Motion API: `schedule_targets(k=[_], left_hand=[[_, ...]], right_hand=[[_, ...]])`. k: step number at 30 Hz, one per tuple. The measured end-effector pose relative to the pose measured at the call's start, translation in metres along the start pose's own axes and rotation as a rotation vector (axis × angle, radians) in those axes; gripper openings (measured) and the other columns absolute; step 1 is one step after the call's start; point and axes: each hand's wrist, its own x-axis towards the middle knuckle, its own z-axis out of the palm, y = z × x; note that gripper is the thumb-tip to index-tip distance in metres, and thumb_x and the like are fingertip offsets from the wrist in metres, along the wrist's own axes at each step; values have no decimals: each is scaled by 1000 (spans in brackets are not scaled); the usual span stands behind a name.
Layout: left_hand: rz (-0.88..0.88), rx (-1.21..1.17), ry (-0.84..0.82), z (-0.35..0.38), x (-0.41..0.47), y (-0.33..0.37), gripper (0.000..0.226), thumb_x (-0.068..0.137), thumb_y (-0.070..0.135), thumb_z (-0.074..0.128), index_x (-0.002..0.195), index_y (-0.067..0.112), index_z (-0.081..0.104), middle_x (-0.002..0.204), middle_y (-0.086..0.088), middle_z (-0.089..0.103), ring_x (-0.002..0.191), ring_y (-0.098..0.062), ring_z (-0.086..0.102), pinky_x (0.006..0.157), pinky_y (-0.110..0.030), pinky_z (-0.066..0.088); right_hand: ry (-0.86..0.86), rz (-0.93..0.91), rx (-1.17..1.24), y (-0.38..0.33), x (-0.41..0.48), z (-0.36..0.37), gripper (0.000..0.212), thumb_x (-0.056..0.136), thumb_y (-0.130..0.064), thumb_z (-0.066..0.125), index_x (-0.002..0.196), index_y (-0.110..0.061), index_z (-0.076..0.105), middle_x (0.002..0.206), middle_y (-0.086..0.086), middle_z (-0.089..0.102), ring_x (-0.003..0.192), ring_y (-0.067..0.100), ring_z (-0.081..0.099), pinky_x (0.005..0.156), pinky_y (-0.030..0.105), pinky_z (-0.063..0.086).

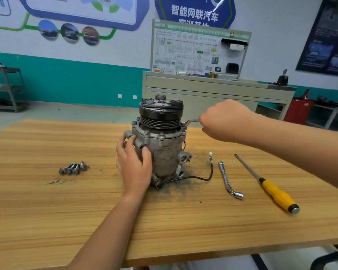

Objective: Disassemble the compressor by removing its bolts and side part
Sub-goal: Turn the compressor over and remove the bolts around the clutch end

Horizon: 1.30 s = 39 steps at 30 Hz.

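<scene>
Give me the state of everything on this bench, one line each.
compressor: upright, pulley on top.
left hand: grips the compressor's side.
right hand: grips the wrench.
wrench: end at a flange bolt.
loose bolts: lying together on the table.
L-shaped socket wrench: lying untouched.
screwdriver: lying untouched.

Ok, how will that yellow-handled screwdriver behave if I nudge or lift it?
The screwdriver probably rolls when nudged: its handle looks rounded and it lies free on the flat table. Likely stiff and light; the steel shaft looks thin, so the handle end should feel heavier.
</scene>
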Motion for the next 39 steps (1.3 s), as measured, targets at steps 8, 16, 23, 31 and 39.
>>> schedule_targets(k=[8,16,23,31,39], left_hand=[[11,37,14,0,-1,2,53,85,34,38,131,10,45,148,-6,26,138,-17,21,114,-48,15],[-2,-29,-35,-1,0,2,58,85,35,37,136,7,39,146,-7,28,137,-18,25,115,-42,21],[8,-15,-22,1,1,-2,57,85,35,37,136,9,40,145,-4,29,136,-15,26,114,-41,23],[7,-26,-21,1,1,-1,58,85,35,36,137,10,38,146,-3,28,137,-14,25,114,-36,22],[14,-47,-35,3,1,-2,58,86,35,36,138,9,36,146,-2,27,135,-10,25,107,-22,19]], right_hand=[[-49,52,71,-18,-3,-9,29,91,-2,44,64,-11,36,60,0,39,48,14,36,40,24,28],[-7,36,23,-7,-7,13,16,95,-23,36,93,-11,47,60,-2,40,48,12,37,41,23,28],[6,104,69,8,21,45,22,94,-5,36,114,-10,46,59,-3,40,48,12,36,43,24,26],[127,284,430,-22,80,57,27,87,7,42,102,-8,59,97,12,63,93,32,59,82,37,40],[343,350,644,-3,43,65,25,100,-18,33,115,-6,49,73,5,48,62,24,46,53,30,34]])
